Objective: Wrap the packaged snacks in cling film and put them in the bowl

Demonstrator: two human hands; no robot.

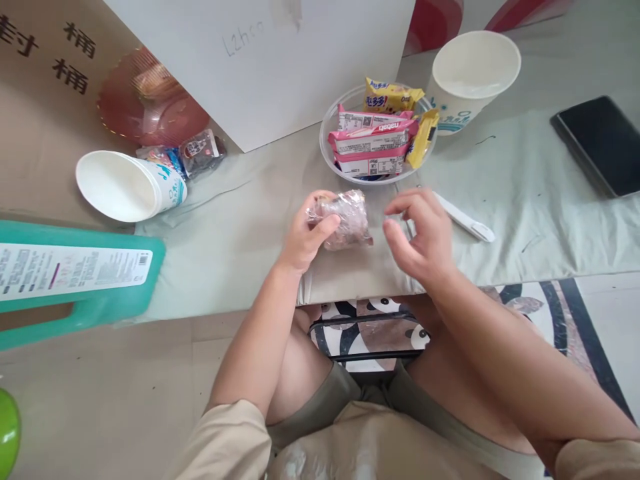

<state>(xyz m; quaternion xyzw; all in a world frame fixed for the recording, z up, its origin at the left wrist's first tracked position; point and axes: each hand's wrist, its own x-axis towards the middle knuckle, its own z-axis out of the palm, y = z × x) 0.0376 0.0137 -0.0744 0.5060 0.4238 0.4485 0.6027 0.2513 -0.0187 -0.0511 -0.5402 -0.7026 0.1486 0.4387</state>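
Note:
My left hand (311,232) grips a small snack packet (350,219) in crinkled clear wrapping, its thumb pressed across the front. The contents look brownish-pink, but their kind cannot be made out. To the right of the packet, my right hand (421,233) hovers with curled fingers and the thumb apart from them; nothing shows between them. Just beyond both hands stands a clear round bowl (327,157) of wrapped snacks, with pink wafer packets (373,143) and yellow packets (393,97). A white utility knife (467,220) lies beside my right hand.
A paper cup (475,73) stands behind the bowl, with a phone (603,147) farther right. At left are tipped paper cups (130,187), wrapped snacks (200,152), a red plate (120,107) and a teal jug (120,293). A white box (280,67) blocks the back.

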